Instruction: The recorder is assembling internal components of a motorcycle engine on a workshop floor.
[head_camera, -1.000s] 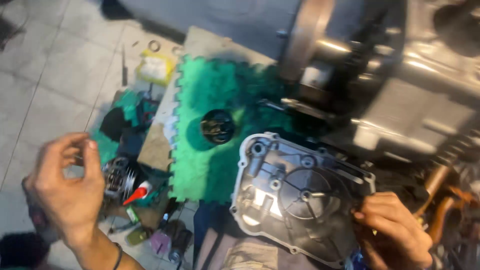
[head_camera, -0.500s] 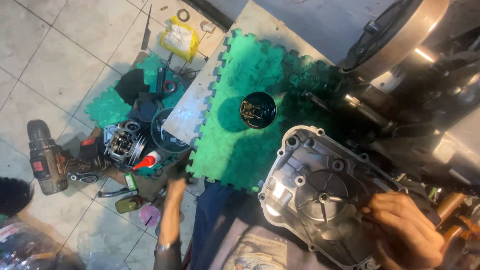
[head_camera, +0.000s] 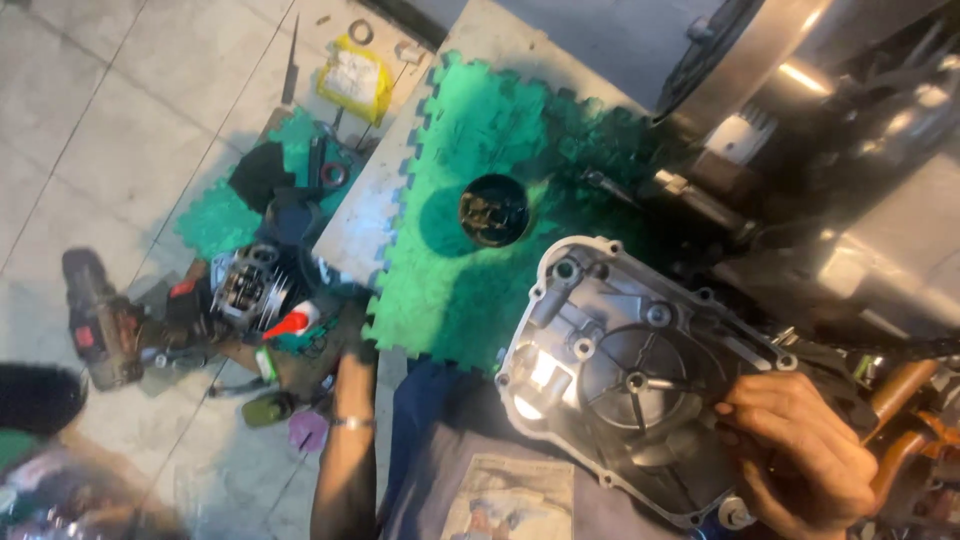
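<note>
The silver engine cover sits at the near right, off the engine and held flat over the person's lap, its ribbed face up and its bolt holes empty as far as can be seen. The right hand grips its right edge, fingers curled over the rim. Judged from this, the cover is free of the engine, which looms dark and open at the far right, while seating or setting it down is not yet done.

The left hand reaches down to the left, into the clutter on the floor; it is dim there, and I cannot tell whether it is clenched on anything.

Beyond the cover lies a green foam mat with a small round dish of parts on it. Farther left lie a cylinder part, a red-tipped tube, a cordless drill and a yellow packet.
</note>
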